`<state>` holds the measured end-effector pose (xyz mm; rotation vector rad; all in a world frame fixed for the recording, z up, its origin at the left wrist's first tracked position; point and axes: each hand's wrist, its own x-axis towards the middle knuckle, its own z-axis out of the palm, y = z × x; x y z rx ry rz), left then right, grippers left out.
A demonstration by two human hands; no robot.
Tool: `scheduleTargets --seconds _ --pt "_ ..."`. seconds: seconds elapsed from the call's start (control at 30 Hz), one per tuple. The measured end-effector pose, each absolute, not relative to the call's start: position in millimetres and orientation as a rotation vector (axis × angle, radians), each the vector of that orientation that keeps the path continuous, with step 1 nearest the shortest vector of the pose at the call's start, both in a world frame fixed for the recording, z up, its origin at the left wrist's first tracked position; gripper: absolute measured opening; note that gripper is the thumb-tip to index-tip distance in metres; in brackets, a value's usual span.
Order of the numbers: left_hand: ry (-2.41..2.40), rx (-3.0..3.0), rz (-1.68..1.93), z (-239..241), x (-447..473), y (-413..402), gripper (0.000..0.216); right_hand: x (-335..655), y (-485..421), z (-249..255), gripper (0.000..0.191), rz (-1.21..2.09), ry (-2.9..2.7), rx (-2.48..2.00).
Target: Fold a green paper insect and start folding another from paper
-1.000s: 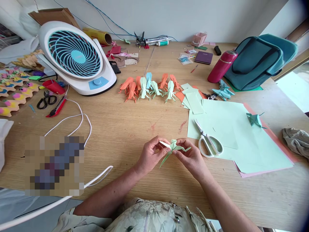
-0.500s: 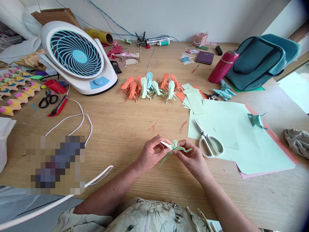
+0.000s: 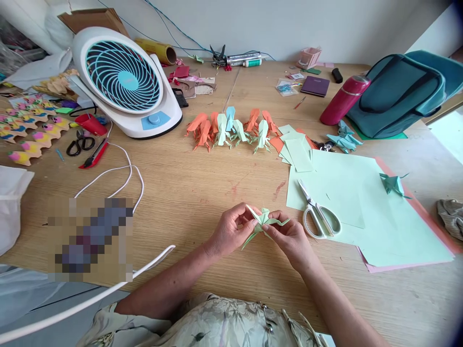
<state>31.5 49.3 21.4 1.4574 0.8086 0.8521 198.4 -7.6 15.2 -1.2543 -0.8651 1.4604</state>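
Note:
Between my hands is a light green origami figure [image 3: 264, 219] with several thin pointed limbs, held just above the table near its front edge. My left hand [image 3: 231, 229] pinches its left side between thumb and fingers. On the other side, my right hand [image 3: 289, 236] grips the figure close to its middle, one limb sticking out over the fingers. White-handled scissors [image 3: 318, 214] lie right of my right hand, partly on light green paper sheets [image 3: 394, 231]. Beyond my hands stands a row of folded figures in orange [image 3: 202, 135], pale green [image 3: 262, 135] and blue [image 3: 230, 118].
Small pale green paper pieces [image 3: 298, 152] lie behind the scissors. A teal folded figure [image 3: 394, 184] rests on the sheets. At the right stand a red bottle [image 3: 343, 101] and a teal bag [image 3: 398, 96]. A white fan [image 3: 126, 82] and a white cable [image 3: 152, 262] are at left.
The view has shifted slightly, so the table's contents appear a little further right. Both hands keep hold of the green figure; its upper left limb now points more steeply upward.

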Motion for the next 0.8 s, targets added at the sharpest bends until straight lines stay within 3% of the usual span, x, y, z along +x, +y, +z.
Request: scheduleTargets --seconds 0.4,0.8 --pt "0.934 1.295 0.815 27.8 31.7 50.2 0.007 189.1 -17.7 12.2 0.006 0.926 -1.364 -1.519" --pt "0.835 1.566 0.859 21.3 30.9 52.2 0.009 192.5 -15.8 24.4 0.015 1.032 -1.328 -1.498"
